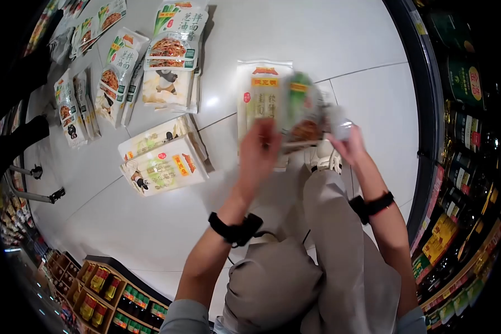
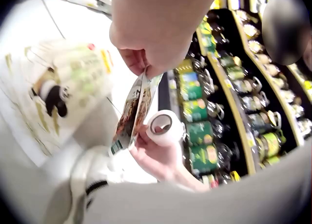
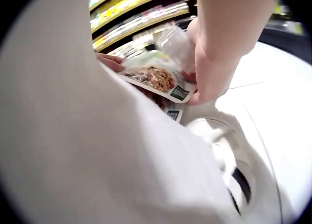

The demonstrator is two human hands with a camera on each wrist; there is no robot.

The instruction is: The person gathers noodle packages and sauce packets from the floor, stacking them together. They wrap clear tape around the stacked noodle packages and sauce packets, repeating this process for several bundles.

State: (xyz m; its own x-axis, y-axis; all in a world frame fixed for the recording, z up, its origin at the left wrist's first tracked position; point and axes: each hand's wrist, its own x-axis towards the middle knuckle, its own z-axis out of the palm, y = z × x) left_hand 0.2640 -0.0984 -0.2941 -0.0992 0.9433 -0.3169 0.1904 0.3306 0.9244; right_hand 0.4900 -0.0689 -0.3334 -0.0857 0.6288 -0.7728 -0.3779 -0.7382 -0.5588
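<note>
Two flat sauce packets (image 1: 304,108) printed with scallions and noodles are held between the hands, blurred in the head view. My left hand (image 1: 260,147) pinches one edge of them, as the left wrist view shows. At the opposite edge, my right hand (image 1: 348,146) grips the packets (image 3: 156,77) with fingers and thumb, and also holds a roll of clear tape (image 2: 168,131) against them. Behind the left hand, a pale noodle bag (image 1: 256,83) lies on the floor, its lower part partly covered by that hand.
Two stacked noodle bags (image 1: 167,167) lie to the left. Farther back are several noodle bags with sauce packets on top (image 1: 172,55), and loose sauce packets (image 1: 110,15). A shelf of bottles (image 1: 465,139) borders the right side. A shoe (image 1: 324,157) stands just under the packets.
</note>
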